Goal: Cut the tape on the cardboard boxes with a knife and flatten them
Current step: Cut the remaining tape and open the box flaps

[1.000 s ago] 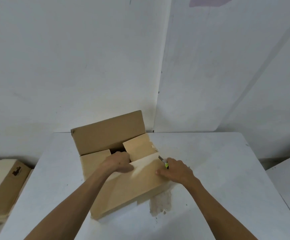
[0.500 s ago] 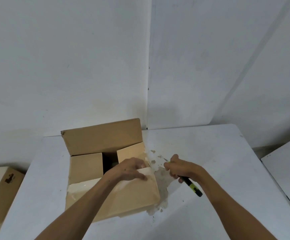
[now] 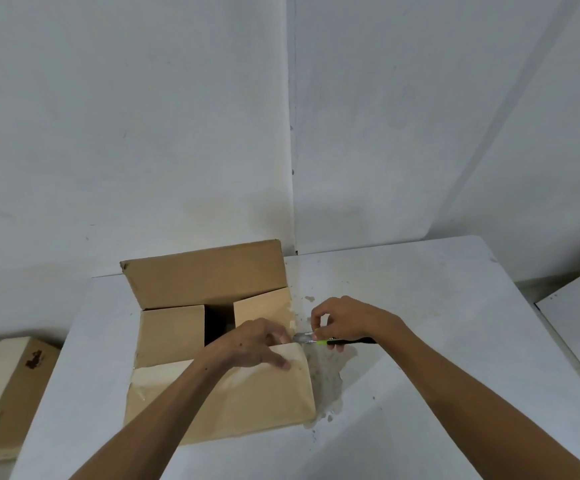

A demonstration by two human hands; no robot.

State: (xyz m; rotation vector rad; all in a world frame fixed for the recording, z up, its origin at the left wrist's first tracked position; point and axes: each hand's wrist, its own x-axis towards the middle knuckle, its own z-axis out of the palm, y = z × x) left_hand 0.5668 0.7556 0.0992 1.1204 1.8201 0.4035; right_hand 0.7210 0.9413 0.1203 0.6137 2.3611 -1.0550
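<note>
A brown cardboard box point(image 3: 174, 332) stands on the white table point(image 3: 420, 341), top flaps open. Its far flap stands up and its near flap folds toward me. My left hand point(image 3: 257, 344) rests on the near flap's upper edge with fingers spread, one fingertip close to the knife blade. My right hand point(image 3: 344, 322) grips a utility knife point(image 3: 330, 340) with a green and black handle, just right of the box. The short metal blade points left at the flap's corner.
A second cardboard box point(image 3: 7, 386) lies on the floor at the left, below the table edge. A white board point(image 3: 579, 317) leans at the far right. The tabletop has a patch of peeled paint point(image 3: 326, 379) beside the box. White walls stand close behind.
My right hand turned the knife from pointing down-right, away from the box, to pointing left at the flap corner. My left hand stayed on the near flap.
</note>
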